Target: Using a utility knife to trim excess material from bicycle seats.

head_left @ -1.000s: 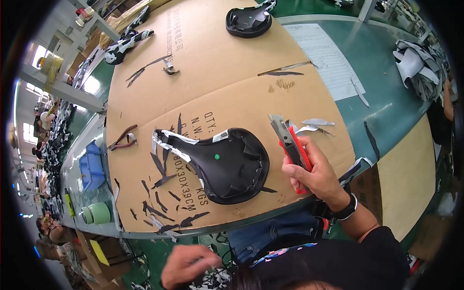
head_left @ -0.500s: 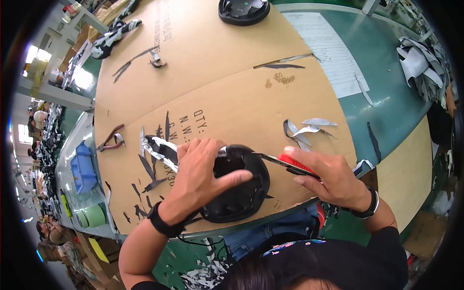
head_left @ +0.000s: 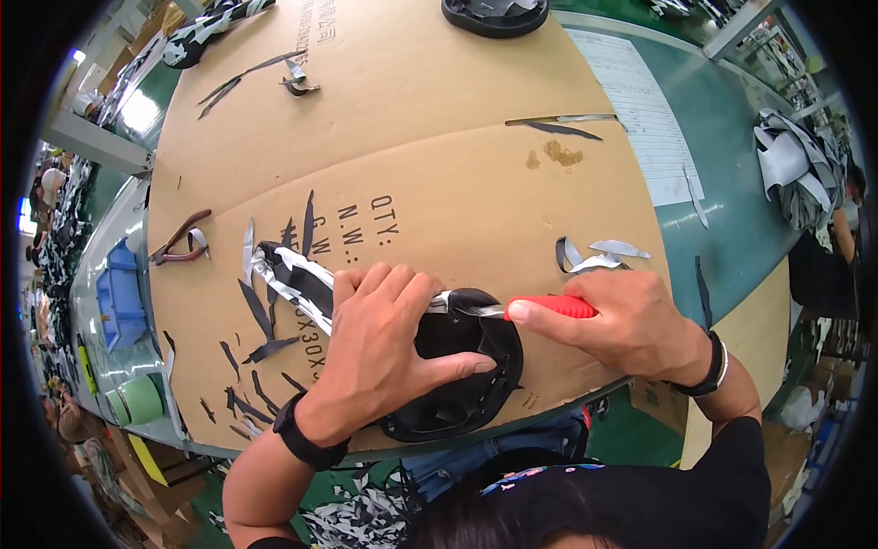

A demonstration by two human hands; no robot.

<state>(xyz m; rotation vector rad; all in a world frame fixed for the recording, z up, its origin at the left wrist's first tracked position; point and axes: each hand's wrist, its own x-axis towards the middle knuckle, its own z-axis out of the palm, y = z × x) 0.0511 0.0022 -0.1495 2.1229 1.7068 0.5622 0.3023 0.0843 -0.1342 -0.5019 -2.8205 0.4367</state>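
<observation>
A black padded piece [head_left: 439, 389], hollow and rounded with a thick rim, lies near the front of the cardboard. From its upper left runs an arm covered in black and white material [head_left: 297, 279]. My left hand [head_left: 380, 334] grips the piece where that arm joins it, fingers over the far side and thumb stretched across the hollow. In my right hand [head_left: 617, 320] is a red-handled utility knife [head_left: 553, 308]. Its metal tip meets the far rim of the piece, just right of my left fingers. The tip's exact depth in the material cannot be seen.
Black and grey offcuts [head_left: 270, 350] litter the cardboard [head_left: 439, 210] on the left. Red-handled pliers [head_left: 183, 238] lie at its left edge. Another black piece [head_left: 494, 20] sits at the far edge. Beyond are a blue bin [head_left: 121, 297], a paper sheet [head_left: 631, 119] and folded grey material [head_left: 796, 169].
The knife has moved left, and its tip has come onto the rim. My right hand has turned, with the red handle now lying nearly level. My left hand keeps its hold.
</observation>
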